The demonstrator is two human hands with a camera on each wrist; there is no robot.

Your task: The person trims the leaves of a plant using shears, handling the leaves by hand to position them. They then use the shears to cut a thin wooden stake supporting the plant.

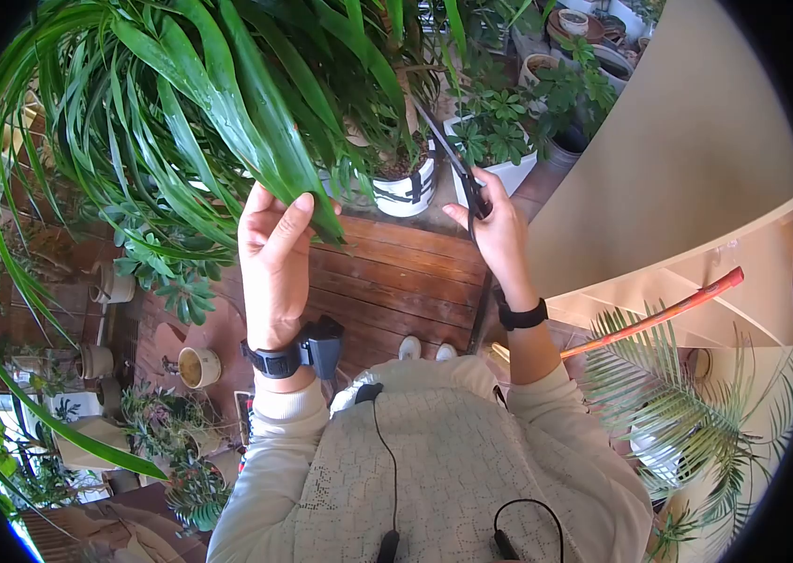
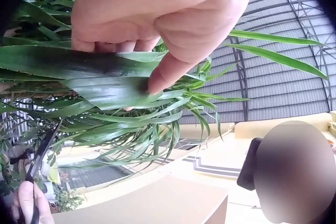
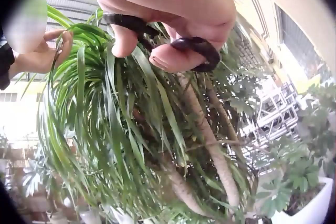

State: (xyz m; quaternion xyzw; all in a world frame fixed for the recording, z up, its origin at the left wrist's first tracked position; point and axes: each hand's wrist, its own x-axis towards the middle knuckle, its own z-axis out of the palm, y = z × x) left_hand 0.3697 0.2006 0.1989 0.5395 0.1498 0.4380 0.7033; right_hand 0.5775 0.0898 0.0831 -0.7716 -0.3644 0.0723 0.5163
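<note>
"So, which step do you make of it?"

"Probably setting up a trim: the left hand (image 1: 274, 246) pinches a broad, strap-shaped leaf (image 1: 288, 155), thumb on top, and the right hand (image 1: 501, 230) grips black-handled scissors (image 1: 468, 178). I'd judge no cut is under way on that leaf, since the blades (image 1: 443, 138) stand apart from the pinched stretch."

"Place them for me, with the head view as a clock."

"Left hand near 10, right hand near 2, scissors at 1 with their tips aimed at 11. The leaf slopes in from 11, and its tip hangs past the thumb toward 5."

"And the next move?"

"To my mind it calls for bringing the blades across toward 8 or 9 until they straddle the leaf, with the left fingers clear of the edges and the leaf held flat."

"Do the wrist views add anything?"

"Yes. The right wrist view shows digits threaded through the scissor handles (image 3: 214, 58), and pale trunks (image 3: 212, 153) slanting toward 5, but no blades. The left wrist view shows a slanted leaf edge by the thumb; one folded leaf or two layered, I can't tell."

"Anything only the head view gives?"

"The black-striped white pot (image 1: 406, 191), at 12. Whether the blades are parted, I can't say."
</note>
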